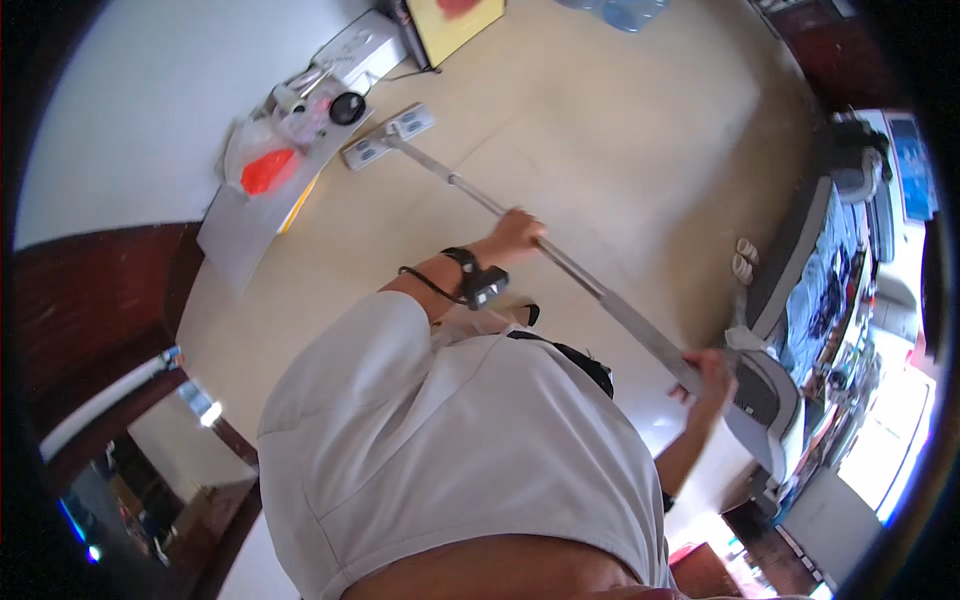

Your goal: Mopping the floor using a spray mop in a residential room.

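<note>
A flat mop has its rectangular head (388, 136) on the tiled floor, and its metal pole (574, 266) runs diagonally down to the right. My left hand (517, 231) is closed around the middle of the pole; a dark band and a small device sit on that wrist. Near the pole's thick upper end, my right hand (709, 379) grips the grey sleeve, its fingers partly hidden behind it. The mop head lies close beside a grey board or low surface (244, 225) carrying plastic bags (259, 157) and a round black object (347, 109).
A white box (360, 49) and a yellow panel (457, 26) stand by the wall. Large clear blue plastic bottles (626, 11) are at the top. White shoes (742, 261) lie near a grey sofa (791, 262); a mesh-backed chair (757, 390) stands right of my right hand.
</note>
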The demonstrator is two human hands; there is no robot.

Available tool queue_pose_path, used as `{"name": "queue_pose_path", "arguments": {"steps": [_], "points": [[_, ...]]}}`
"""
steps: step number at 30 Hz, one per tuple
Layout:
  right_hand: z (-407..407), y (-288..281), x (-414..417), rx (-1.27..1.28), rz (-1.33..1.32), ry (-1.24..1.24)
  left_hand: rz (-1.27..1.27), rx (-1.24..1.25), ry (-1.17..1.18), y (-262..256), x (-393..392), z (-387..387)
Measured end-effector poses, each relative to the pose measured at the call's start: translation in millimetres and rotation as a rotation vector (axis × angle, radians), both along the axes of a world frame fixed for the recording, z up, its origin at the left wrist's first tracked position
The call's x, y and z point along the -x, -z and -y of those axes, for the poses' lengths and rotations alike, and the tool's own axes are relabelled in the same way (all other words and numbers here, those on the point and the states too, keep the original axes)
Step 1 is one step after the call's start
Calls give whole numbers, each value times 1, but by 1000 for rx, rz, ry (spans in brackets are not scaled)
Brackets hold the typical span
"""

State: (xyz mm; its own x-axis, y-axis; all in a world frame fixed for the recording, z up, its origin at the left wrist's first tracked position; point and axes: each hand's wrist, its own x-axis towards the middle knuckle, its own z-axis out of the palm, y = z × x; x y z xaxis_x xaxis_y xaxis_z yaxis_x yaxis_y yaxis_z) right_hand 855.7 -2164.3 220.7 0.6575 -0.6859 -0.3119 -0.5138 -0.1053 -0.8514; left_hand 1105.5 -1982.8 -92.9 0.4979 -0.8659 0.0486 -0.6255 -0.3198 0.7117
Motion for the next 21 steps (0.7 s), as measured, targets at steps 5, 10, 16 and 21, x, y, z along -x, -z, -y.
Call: {"name": "queue_pose_path", "arguments": {"steps": [5, 10, 16, 21], "points": [[-39, 9, -10, -96, -23, -13, 95, -111, -141, 11, 1, -26], [-41, -33, 34, 65, -342, 95, 29, -71, -79, 3, 51, 3], [-43, -66, 79, 148, -159, 261, -18, -42, 63, -54, 80, 56], [-33, -40, 49, 132, -58, 222, 64, -18, 44, -24, 38, 66]]}}
